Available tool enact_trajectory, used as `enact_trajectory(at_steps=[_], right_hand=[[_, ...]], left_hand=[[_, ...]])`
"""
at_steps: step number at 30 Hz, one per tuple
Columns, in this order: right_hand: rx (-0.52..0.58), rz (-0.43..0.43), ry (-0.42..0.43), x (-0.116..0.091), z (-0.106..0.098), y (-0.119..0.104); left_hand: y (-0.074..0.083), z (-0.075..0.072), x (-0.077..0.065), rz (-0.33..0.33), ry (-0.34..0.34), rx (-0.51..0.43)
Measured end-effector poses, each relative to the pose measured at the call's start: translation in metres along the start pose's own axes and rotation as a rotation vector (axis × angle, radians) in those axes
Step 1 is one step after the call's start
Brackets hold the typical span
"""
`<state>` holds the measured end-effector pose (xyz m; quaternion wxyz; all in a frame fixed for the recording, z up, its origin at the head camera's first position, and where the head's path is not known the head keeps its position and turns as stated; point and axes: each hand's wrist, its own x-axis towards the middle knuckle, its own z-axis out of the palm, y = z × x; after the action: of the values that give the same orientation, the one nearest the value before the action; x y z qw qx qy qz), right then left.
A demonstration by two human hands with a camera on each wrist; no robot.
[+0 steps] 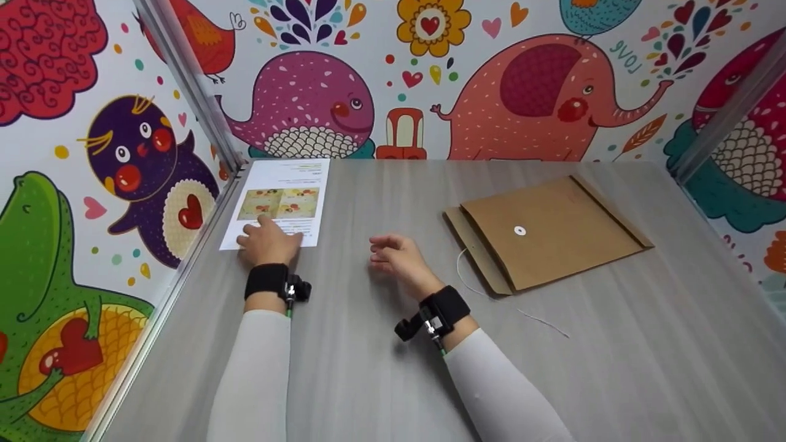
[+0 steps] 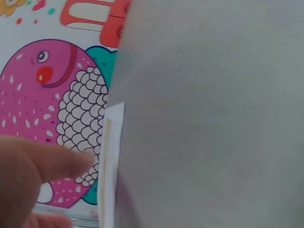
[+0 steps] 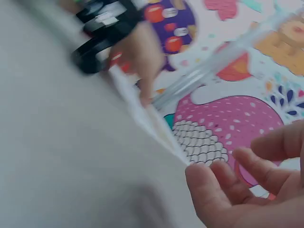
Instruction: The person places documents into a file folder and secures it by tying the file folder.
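Note:
A printed white sheet (image 1: 288,175) with a colour picture lies at the far left of the table. My left hand (image 1: 269,242) is over its lower edge with fingers spread; whether it presses the paper I cannot tell. In the left wrist view, part of that hand (image 2: 33,164) shows beside the sheet's edge (image 2: 111,142). Between the sheet and a brown envelope (image 1: 571,227), my right hand (image 1: 402,264) hovers over the table, holding nothing. Its fingers (image 3: 206,187) bend loosely in the right wrist view. The envelope's flap (image 1: 476,248) faces left.
A white string (image 1: 543,322) trails from the envelope across the grey table (image 1: 368,368). Patterned walls (image 1: 417,73) with cartoon animals stand at the back and sides. A metal frame strip (image 1: 141,344) runs along the left edge.

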<state>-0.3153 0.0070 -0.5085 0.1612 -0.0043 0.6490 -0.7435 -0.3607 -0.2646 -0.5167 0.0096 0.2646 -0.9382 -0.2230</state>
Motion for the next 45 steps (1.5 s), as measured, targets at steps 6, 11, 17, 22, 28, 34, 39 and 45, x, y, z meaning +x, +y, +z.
enact_trajectory(at_steps=[6,11,17,22,28,34,39,45], right_hand=[[0.037,-0.010,-0.020,0.003,-0.007,0.004],[0.054,-0.013,0.007,0.004,-0.018,0.002],[0.018,-0.021,0.089,0.009,-0.036,-0.008],[-0.054,-0.031,0.203,0.014,-0.057,-0.014],[-0.328,-0.028,0.368,0.014,-0.079,-0.016],[-0.664,0.008,0.370,0.010,-0.086,-0.020],[-0.852,0.024,0.342,0.010,-0.082,-0.019],[-0.842,0.071,0.299,0.009,-0.079,-0.017]], left_hand=[[0.009,0.001,-0.006,-0.002,-0.115,0.085],[0.009,-0.004,-0.016,0.075,-0.216,0.083],[0.013,-0.012,-0.026,0.354,-0.305,0.097],[0.013,-0.011,-0.031,0.518,-0.362,0.078],[0.006,-0.014,-0.037,0.637,-0.427,0.097],[0.005,-0.022,-0.036,0.596,-0.368,0.039],[0.010,-0.020,-0.038,0.385,-0.205,0.010],[0.017,-0.010,-0.045,0.281,-0.181,-0.059]])
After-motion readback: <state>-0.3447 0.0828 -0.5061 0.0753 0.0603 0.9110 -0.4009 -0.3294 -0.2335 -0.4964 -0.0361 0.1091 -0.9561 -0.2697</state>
